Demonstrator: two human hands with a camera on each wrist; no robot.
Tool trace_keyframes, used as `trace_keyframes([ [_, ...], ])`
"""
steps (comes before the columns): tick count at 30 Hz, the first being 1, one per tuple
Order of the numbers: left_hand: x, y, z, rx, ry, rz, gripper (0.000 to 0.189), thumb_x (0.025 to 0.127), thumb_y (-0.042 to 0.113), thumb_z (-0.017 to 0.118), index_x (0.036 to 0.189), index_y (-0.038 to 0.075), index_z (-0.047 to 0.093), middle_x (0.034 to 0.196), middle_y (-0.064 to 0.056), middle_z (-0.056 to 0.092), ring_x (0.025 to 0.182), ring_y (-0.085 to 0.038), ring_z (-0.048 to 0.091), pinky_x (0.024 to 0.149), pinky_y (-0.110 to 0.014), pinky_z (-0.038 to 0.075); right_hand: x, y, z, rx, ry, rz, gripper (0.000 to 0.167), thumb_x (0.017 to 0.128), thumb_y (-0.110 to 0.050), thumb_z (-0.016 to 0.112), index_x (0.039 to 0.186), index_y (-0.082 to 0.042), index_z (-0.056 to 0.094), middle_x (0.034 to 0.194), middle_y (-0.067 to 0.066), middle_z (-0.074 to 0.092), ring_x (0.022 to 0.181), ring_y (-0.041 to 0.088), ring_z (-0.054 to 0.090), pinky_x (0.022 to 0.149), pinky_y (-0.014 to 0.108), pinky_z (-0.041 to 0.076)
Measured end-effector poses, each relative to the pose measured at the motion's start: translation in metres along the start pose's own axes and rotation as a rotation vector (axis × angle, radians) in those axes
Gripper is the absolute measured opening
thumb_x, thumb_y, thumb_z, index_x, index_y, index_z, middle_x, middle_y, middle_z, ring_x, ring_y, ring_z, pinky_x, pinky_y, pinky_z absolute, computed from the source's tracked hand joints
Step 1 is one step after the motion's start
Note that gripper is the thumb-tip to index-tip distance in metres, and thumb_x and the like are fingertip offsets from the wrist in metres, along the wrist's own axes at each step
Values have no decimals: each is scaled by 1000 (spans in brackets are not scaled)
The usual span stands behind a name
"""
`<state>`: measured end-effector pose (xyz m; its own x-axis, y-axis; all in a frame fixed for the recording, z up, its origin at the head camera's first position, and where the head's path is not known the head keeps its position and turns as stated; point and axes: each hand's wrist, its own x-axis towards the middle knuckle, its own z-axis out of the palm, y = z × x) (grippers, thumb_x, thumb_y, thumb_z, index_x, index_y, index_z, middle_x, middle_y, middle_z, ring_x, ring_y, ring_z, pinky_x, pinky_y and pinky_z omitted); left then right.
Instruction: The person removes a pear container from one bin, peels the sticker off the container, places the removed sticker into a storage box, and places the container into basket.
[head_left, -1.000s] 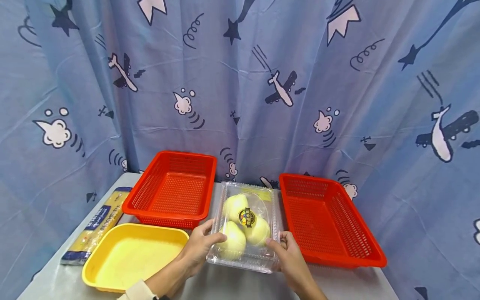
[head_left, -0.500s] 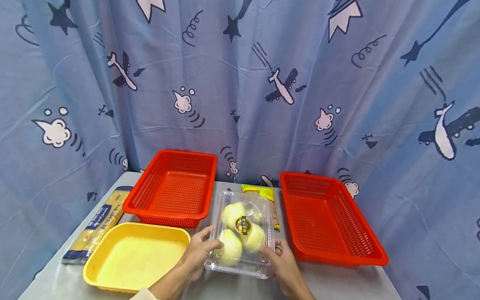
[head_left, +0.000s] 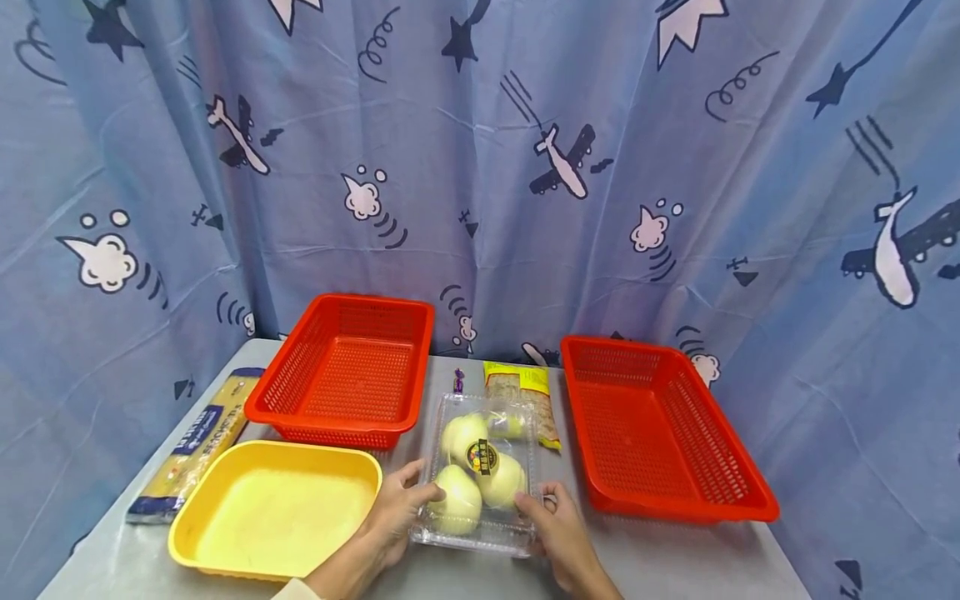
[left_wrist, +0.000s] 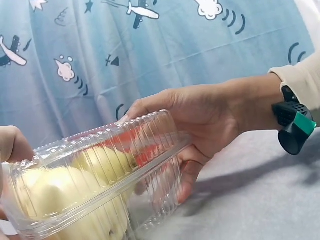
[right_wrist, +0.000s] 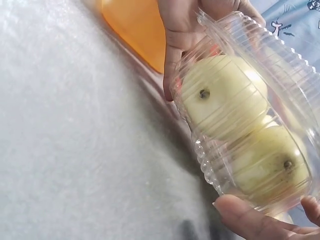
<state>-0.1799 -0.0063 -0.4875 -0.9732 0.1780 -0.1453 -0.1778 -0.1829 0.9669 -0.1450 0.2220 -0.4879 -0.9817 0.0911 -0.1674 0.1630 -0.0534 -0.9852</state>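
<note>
A clear plastic clamshell fruit box [head_left: 491,521] is held at the middle front, tilted, with a black round label [head_left: 482,457] on its lid. Inside lie several pale yellow-green fruits [right_wrist: 225,97] that look like apples or pears. My left hand [head_left: 390,508] grips the box's left side, thumb on top and fingers beneath, as the left wrist view shows from the side. On the opposite side my right hand [head_left: 562,529] holds the near corner, its thumb over the lid. A shadow falls on the table below the box in the right wrist view.
Red baskets stand at back left [head_left: 408,423] and right [head_left: 678,508]. A yellow basin [head_left: 277,508] sits front left, beside a long yellow-and-blue packet [head_left: 198,433]. Behind the box lie a yellow-topped bag [head_left: 525,387] and a small purple-wrapped piece [head_left: 458,382]. A patterned curtain [head_left: 480,167] hangs behind.
Both hands have drawn the box nearer and slightly left. The yellow-topped bag and small purple piece behind it have come into fuller view.
</note>
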Motion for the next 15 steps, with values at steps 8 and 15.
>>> trace_keyframes([
  [8,5,-8,0,-5,-12,-12,83,72,0,63,142,-19,24,144,-42,17,132,-51,21,105,-56,28,7,7,-1,-28,34,24,31,92,-19,66,100,-4,40,77,6,60,60,18,57,46,36,52],
  [15,7,-5,-2,66,-22,-28,83,72,0,66,142,-18,25,142,-43,20,132,-54,20,106,-60,21,6,10,1,-44,53,41,29,92,-22,66,99,-4,44,79,4,57,64,19,57,49,43,55],
])
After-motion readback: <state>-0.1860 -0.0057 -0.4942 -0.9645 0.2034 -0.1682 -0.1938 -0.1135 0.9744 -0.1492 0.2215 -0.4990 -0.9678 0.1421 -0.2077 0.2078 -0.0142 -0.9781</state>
